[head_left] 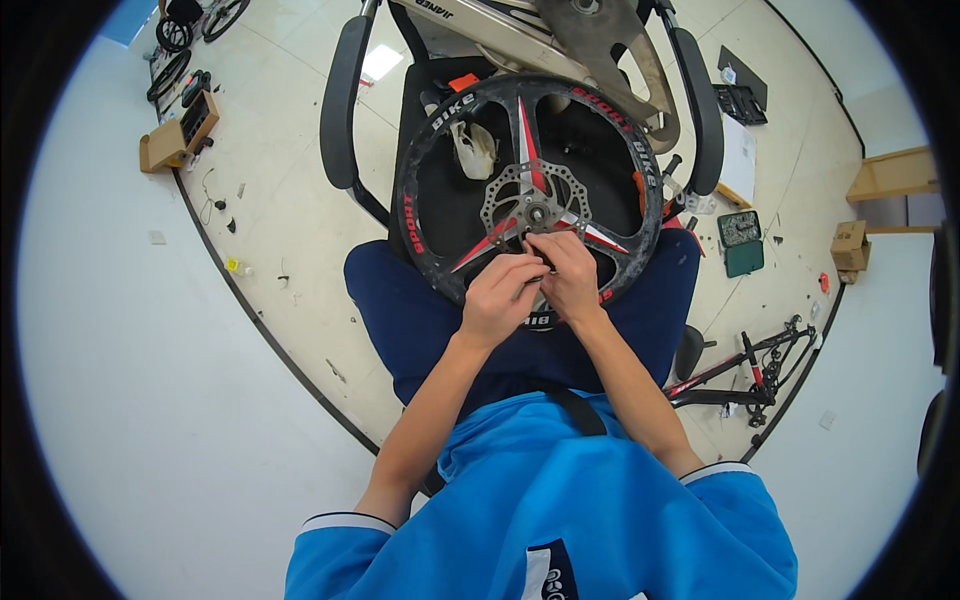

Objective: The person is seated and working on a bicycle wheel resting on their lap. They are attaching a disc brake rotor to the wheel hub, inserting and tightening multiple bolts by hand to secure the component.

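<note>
A black bicycle wheel (412,205) with three red-and-white spokes lies flat across my thighs and a black chair seat. At its centre a silver brake disc (497,190) surrounds the hub (537,213). My left hand (501,300) is closed in a pinch over the disc's near edge, beside the other hand. My right hand (568,278) is closed too, its fingertips at the disc just below the hub. Something small and dark shows between the fingers, but its kind cannot be made out.
Chair armrests (343,105) flank the wheel. A pale bicycle frame part (480,28) lies beyond it, and a crumpled white glove or cloth (474,150) shows through the spokes. On the floor rest a green case (743,260), a black-and-red bike frame (735,385) and an opened carton (165,146).
</note>
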